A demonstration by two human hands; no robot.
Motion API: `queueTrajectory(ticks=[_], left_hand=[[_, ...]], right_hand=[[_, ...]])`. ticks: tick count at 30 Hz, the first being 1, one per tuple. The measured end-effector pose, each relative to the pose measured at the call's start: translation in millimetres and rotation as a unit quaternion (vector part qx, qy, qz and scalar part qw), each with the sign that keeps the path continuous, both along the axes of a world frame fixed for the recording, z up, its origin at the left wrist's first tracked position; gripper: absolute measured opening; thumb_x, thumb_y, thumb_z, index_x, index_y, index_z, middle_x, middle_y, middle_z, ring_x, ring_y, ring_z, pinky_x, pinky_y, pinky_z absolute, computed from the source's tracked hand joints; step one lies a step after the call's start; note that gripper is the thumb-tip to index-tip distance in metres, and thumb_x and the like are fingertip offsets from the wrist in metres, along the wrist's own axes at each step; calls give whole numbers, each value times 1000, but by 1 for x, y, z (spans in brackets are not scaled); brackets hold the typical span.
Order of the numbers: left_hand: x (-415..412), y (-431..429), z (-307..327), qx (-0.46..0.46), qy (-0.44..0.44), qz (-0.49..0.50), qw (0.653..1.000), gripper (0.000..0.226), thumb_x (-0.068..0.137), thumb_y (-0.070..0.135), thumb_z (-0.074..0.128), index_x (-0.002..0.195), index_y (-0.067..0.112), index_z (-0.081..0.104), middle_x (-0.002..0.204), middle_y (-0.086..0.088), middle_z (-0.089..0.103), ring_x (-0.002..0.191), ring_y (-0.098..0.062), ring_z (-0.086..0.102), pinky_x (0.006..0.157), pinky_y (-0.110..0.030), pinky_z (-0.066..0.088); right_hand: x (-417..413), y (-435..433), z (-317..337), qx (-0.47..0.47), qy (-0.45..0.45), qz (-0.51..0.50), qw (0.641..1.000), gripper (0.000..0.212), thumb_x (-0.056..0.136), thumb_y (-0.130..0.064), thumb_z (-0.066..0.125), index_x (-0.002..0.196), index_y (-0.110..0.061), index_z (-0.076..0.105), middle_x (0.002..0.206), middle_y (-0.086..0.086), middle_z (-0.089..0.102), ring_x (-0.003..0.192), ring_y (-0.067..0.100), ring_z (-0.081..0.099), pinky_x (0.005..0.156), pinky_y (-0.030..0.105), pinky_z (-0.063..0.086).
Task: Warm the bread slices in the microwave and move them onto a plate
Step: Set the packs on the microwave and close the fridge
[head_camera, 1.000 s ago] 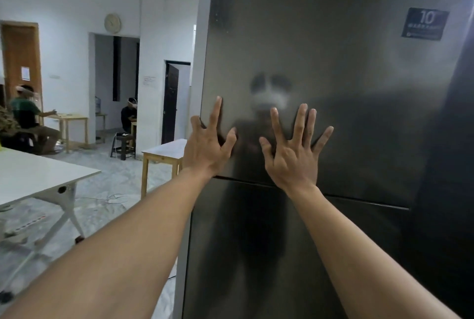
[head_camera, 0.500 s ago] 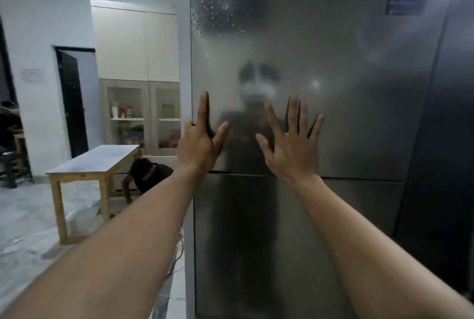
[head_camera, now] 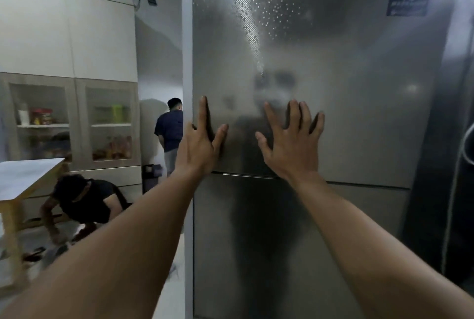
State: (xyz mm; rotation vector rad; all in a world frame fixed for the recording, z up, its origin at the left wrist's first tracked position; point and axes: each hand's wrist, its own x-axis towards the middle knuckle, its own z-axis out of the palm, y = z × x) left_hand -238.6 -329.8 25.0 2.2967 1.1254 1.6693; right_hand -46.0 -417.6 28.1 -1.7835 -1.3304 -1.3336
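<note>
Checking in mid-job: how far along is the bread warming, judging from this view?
Nothing of the task looks done: no bread, microwave or plate is in view. In hand: the left hand and right hand are spread open against the upper door of the steel fridge, holding nothing; the door looks shut. Left: everything, from fetching the bread through warming and plating.

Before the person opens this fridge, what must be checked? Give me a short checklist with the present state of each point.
1. Both hands free: ok. The left hand and right hand are open and hold nothing.
2. Grip on the door: not ok. The palms face the fridge upper door; no finger is hooked on an edge.
3. Handle found: cannot tell; none shows on the door face.
4. Room beside the fridge: not ok; a crouching person is low on the left.
5. Bread, microwave, plate located: not ok; none is in view.
</note>
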Motion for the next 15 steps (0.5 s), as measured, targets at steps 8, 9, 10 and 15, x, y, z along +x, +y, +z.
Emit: queueTrajectory(ticks=[8, 9, 10, 15], left_hand=[[40, 67, 10, 125, 93, 85, 984, 69, 102, 54, 22, 157, 23, -5, 162, -19, -7, 150, -36, 3, 122, -50, 12], [47, 79, 12, 138, 106, 73, 982, 67, 102, 52, 20, 157, 22, -6, 163, -17, -11, 151, -33, -5, 122, -50, 5], [53, 87, 12, 145, 119, 61, 980, 67, 103, 51, 19, 157, 21, -7, 163, -16, -14, 151, -31, -11, 122, -50, 1], [76, 128, 13, 161, 138, -5, 977, 65, 104, 49, 16, 155, 22, -13, 161, -13, -22, 149, -29, -21, 123, -49, -2]], right_hand=[[17, 46, 35, 30, 33, -42, 998, 69, 97, -55, 37, 158, -35, 12, 165, 18, 3, 152, 37, 0, 113, 72, 0], [20, 51, 39, 30, 40, -51, 997, 69, 98, -54, 36, 158, -35, 10, 166, 17, 0, 153, 36, -3, 112, 73, -1], [21, 55, 41, 28, 43, -60, 997, 69, 98, -53, 36, 158, -35, 8, 166, 17, -3, 153, 36, -4, 111, 74, 0], [34, 76, 42, 19, 35, -110, 993, 68, 100, -53, 34, 159, -35, 7, 166, 16, -6, 153, 35, -5, 111, 74, 0]])
